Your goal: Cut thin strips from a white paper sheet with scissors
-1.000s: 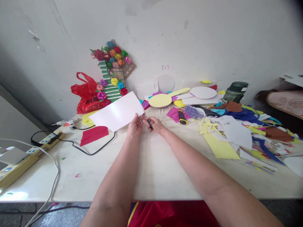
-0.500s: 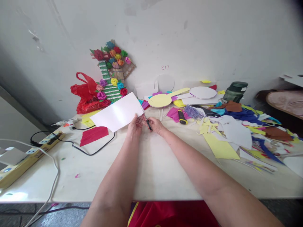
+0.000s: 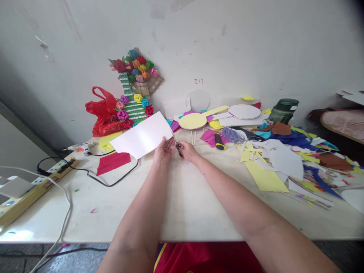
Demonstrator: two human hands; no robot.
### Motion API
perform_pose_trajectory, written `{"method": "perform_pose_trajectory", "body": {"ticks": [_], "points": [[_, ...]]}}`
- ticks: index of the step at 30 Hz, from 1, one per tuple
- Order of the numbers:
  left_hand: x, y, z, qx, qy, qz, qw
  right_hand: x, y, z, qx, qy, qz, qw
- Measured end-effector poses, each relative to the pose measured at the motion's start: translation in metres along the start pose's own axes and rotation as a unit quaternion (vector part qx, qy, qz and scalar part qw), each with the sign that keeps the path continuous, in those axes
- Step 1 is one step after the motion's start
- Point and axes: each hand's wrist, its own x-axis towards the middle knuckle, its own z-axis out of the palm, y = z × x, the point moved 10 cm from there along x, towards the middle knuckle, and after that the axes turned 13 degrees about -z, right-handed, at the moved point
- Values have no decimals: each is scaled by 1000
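Above the pale, smooth tabletop (image 3: 199, 204), the left hand (image 3: 163, 152) grips a glossy white rectangular sheet (image 3: 142, 137) near its lower right corner; the right hand (image 3: 188, 151) is closed round black-handled scissors (image 3: 179, 149) at the sheet's short edge. Matte red crepe-like paper (image 3: 113, 163) lies left, a round-headed yellow paddle cutout (image 3: 193, 121) beyond.

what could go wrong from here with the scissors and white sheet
The scissors in the right hand sit close to the left hand; a slip might nick it. The sheet is held at one end, so its far end could sway and skew a cut. The black cord by the sheet's near corner might snag it.
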Motion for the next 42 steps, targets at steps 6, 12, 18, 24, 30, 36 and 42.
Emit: {"method": "perform_pose_trajectory", "body": {"ticks": [6,12,18,24,30,36,42], "points": [[2,0,1,4,-7,0,1000,0,0,1,4,5,-4,1000],[-3,1,2,5,2,2,1000,2,3,-2,-25,24,-19,999],[-4,0,3,0,13,0,1000,3,1,-4,-37,34,-29,998],[-5,-1,1,-3,27,-5,1000,4,-5,-5,-45,48,-47,997],[-4,0,2,-3,20,-3,1000,3,-6,-4,-48,48,-44,997],[-3,-2,0,-10,29,-13,999,3,-2,-3,-60,45,-40,996],[-3,11,-9,-53,46,34,997,2,0,-2,-37,43,-26,998]]}}
